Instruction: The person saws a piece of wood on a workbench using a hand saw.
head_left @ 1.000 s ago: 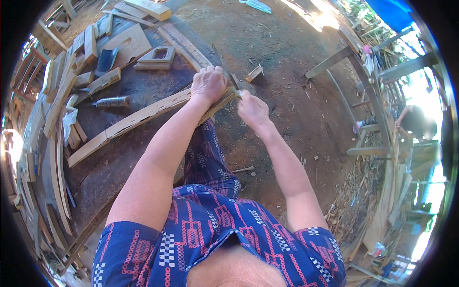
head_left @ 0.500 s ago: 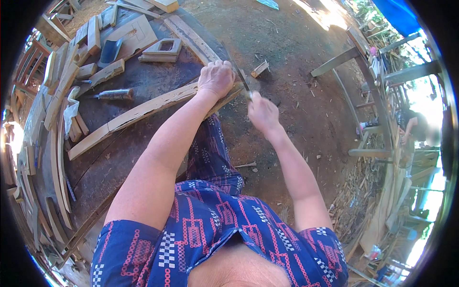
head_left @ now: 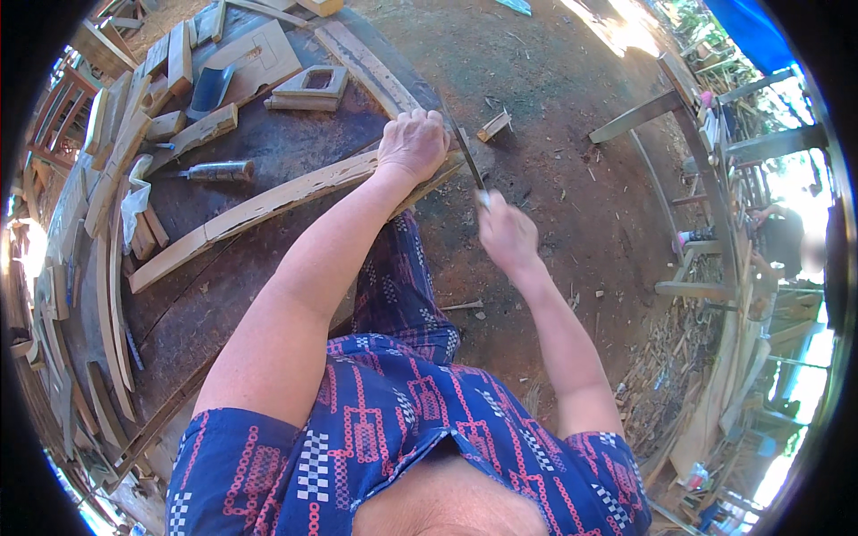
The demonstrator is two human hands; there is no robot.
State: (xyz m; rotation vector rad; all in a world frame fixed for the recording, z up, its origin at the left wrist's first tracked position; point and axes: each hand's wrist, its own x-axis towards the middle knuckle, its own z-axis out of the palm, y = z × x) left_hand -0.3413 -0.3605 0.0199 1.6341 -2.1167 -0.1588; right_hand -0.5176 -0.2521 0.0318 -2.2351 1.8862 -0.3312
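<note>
My left hand point(head_left: 413, 143) presses down on the near end of a long pale curved wooden piece point(head_left: 259, 210) that lies across a dark workbench point(head_left: 223, 304). My right hand point(head_left: 506, 234) is closed around the handle of a thin metal blade, a file or saw point(head_left: 466, 150), whose shaft points up and away, just right of the left hand at the wood's end. Both forearms reach forward over my patterned blue clothing.
Several cut wooden blocks and frames point(head_left: 308, 87) lie at the back of the bench, with a dark cylindrical tool point(head_left: 217, 170) left of centre. Curved wooden strips point(head_left: 107, 295) are stacked at left. Bare dirt ground point(head_left: 572, 134) and wooden frames point(head_left: 706, 223) lie right.
My right hand has drawn back toward me and to the right with the blade, away from the wood's end. My left hand stays on the curved piece.
</note>
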